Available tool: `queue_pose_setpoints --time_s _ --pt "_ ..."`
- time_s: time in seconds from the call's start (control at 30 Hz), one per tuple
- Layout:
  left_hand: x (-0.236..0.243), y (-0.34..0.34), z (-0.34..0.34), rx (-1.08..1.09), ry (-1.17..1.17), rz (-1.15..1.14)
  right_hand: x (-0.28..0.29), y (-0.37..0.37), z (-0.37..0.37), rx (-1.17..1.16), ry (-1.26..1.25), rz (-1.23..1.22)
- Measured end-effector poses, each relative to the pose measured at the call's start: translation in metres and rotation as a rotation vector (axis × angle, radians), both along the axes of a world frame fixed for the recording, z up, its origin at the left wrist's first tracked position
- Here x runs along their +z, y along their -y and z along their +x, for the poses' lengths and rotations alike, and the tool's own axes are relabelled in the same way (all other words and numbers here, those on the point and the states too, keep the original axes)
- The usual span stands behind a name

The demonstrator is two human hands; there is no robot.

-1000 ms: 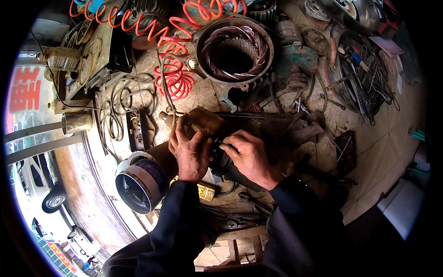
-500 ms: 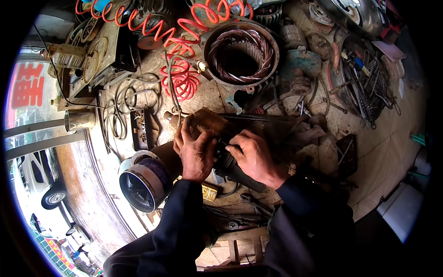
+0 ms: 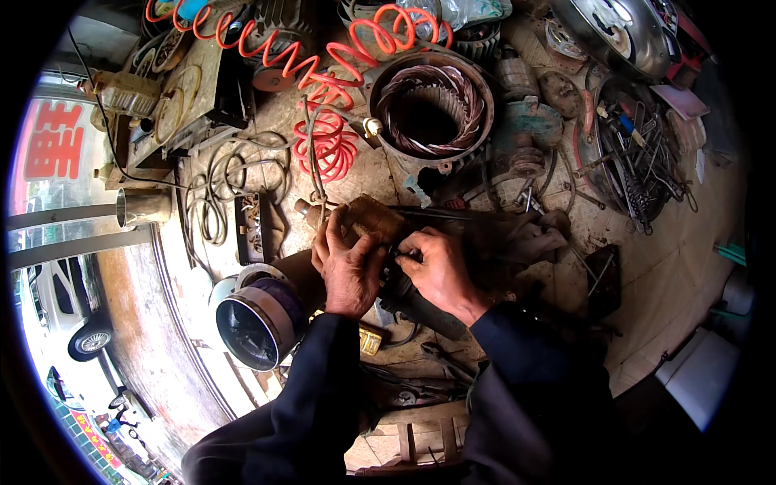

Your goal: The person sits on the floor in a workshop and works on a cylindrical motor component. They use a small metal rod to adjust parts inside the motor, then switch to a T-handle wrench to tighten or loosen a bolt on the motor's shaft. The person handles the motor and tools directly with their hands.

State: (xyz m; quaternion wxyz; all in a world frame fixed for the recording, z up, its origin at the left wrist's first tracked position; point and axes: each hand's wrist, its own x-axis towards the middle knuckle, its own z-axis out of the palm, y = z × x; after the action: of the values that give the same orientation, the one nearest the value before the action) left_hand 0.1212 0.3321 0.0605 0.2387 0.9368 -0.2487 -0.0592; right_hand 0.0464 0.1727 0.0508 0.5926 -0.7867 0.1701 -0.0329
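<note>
Long, dark navy fabric sleeves run to the wrists — plain, matte and softly creased — leaving the left hand and right hand ungloved. Dark greyish trouser cloth shows lower down — its folds fading into shadow.

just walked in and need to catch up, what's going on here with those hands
A person is working bare-handed low over the cluttered floor. Their left hand and right hand meet, fingertips close together, beside a brown box-shaped part and above a dark ribbed machine part. Whatever is between the fingers is too small and dark to make out. Beyond them stand a motor stator with copper windings and a red coiled hose; loose hand tools lie piled to the right.
</note>
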Motion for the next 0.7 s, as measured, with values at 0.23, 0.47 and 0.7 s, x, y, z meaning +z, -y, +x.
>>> queue_pose_setpoints --time_s 0.23,0.47,0.7 --pt "-0.003 0.002 -0.001 -0.015 0.007 0.017 -0.004 -0.004 -0.008 -0.002 0.118 -0.136" --pt "-0.002 0.001 0.000 -0.025 0.015 -0.004 -0.002 -0.005 -0.006 -0.020 0.141 -0.178" --pt "-0.010 -0.001 0.000 -0.026 0.033 -0.023 0.000 -0.003 -0.007 0.016 0.080 -0.123"
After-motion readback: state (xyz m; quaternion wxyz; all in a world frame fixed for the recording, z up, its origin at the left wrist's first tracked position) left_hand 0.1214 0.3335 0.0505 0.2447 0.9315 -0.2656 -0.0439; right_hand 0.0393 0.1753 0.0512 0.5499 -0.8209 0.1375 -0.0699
